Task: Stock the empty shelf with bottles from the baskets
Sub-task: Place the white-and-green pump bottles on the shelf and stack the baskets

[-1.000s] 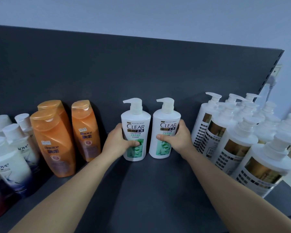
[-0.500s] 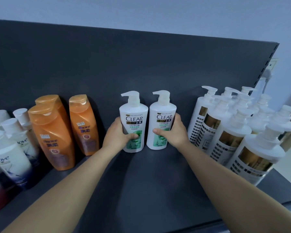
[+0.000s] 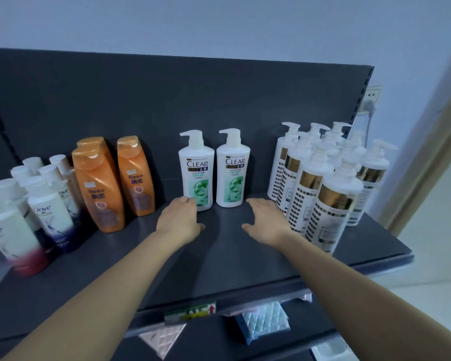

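Two white pump bottles labelled CLEAR stand upright side by side at the back middle of the dark shelf (image 3: 219, 256): the left bottle (image 3: 196, 170) and the right bottle (image 3: 233, 170). My left hand (image 3: 180, 220) hovers just in front of the left bottle, fingers loose, holding nothing. My right hand (image 3: 267, 221) is spread in front and to the right of the right bottle, apart from it and empty.
Orange bottles (image 3: 99, 186) and white Dove bottles (image 3: 47, 204) stand to the left. A cluster of white and gold pump bottles (image 3: 323, 183) crowds the right, close to my right wrist. Below the shelf edge lie quilted packets (image 3: 263, 321). A wall socket (image 3: 372, 96) is at right.
Both hands have let go of the two CLEAR bottles and drawn back toward me. The bottles stay standing on the shelf. The camera has pulled back and tilted down.
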Available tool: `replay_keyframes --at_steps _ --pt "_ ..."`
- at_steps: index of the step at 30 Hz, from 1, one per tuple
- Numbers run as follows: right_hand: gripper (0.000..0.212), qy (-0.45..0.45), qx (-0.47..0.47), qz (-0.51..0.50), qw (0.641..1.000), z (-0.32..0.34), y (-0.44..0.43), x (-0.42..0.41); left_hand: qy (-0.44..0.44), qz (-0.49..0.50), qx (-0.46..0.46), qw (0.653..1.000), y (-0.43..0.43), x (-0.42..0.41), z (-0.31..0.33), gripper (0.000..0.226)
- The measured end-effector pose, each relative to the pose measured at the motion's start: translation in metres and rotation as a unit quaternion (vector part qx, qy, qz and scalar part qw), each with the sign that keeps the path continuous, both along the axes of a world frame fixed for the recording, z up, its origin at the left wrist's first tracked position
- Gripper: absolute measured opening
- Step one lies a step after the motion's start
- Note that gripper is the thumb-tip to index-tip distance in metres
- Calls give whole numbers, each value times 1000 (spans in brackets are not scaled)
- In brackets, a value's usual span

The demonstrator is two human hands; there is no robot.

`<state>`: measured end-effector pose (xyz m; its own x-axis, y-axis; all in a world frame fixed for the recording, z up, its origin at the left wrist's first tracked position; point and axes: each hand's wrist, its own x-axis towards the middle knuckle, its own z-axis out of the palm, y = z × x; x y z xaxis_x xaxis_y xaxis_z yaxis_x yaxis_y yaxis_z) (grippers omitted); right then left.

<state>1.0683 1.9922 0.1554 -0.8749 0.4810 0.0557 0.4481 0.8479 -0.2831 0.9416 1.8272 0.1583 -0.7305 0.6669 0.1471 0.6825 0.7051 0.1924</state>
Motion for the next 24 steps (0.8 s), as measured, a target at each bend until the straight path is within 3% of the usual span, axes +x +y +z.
replay_keyframes --at_steps 9,24 --pt "65 -42 49 -31 997 -4 -40 73 60 -121 -33 990 -21 64 4 37" --pt "51 -75 6 -303 950 -43 -167 268 84 -390 -51 916 -60 203 -46 51"
